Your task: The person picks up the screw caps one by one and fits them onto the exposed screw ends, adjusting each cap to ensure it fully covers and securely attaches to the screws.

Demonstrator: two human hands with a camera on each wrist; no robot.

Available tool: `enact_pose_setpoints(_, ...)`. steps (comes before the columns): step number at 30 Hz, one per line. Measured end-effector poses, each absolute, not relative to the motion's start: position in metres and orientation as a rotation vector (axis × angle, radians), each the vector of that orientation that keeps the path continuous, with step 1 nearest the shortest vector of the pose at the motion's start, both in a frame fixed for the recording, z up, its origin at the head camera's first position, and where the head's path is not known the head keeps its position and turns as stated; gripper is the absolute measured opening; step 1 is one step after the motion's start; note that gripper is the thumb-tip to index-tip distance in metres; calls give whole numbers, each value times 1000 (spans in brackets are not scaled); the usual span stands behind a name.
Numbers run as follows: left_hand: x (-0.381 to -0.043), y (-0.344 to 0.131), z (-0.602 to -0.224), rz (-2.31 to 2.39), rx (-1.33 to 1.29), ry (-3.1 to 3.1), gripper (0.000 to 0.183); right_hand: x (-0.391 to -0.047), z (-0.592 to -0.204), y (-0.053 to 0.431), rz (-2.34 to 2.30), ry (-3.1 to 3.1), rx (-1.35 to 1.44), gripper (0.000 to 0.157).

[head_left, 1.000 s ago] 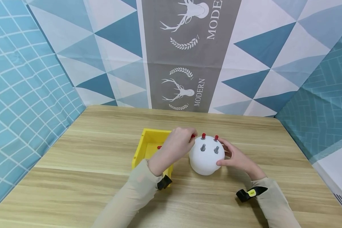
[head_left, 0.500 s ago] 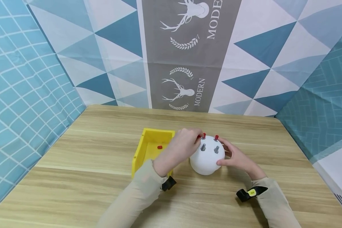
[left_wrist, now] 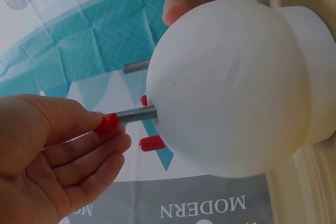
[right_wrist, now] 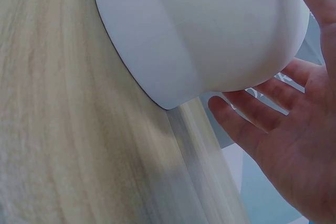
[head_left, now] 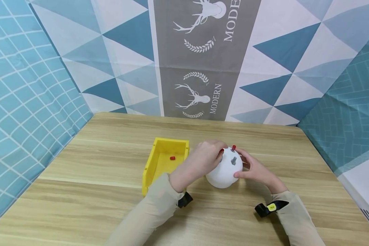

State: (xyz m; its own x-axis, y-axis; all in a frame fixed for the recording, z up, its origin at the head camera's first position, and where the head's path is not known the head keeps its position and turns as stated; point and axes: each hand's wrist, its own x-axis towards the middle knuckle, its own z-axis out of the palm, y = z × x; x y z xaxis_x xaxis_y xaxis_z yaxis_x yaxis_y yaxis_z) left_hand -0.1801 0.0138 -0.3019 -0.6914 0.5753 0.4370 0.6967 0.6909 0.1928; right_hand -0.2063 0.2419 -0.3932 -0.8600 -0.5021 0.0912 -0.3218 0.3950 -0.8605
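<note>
A white rounded body (head_left: 222,177) with a narrower base stands on the wooden table, threaded grey bolts sticking out of its top. My left hand (head_left: 203,159) pinches a red cap (left_wrist: 107,123) between thumb and index finger, at the free end of one bolt (left_wrist: 137,114). Another bolt (head_left: 233,161) is bare. Behind it, a bolt wears a red cap (head_left: 233,147), and a further capped one is covered by my left hand in the head view. My right hand (head_left: 254,170) holds the body's right side, thumb at the front and fingers curved behind.
Left of the white body sits a yellow box (head_left: 145,172), with a loose red cap (head_left: 172,158) on its floor. My left forearm (head_left: 150,208) crosses its near right part. Patterned cloth (head_left: 192,61) hangs behind the table.
My left hand has moved right with the red cap, from beside the white body to the front left bolt. The right hand keeps its hold in the same place.
</note>
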Motion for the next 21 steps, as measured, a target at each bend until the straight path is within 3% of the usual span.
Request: enact_pose_setpoints(21, -179, 32, -310, -450, -1086, -2528, 17, -207, -393, 243, -1437, 2463, -760, 82)
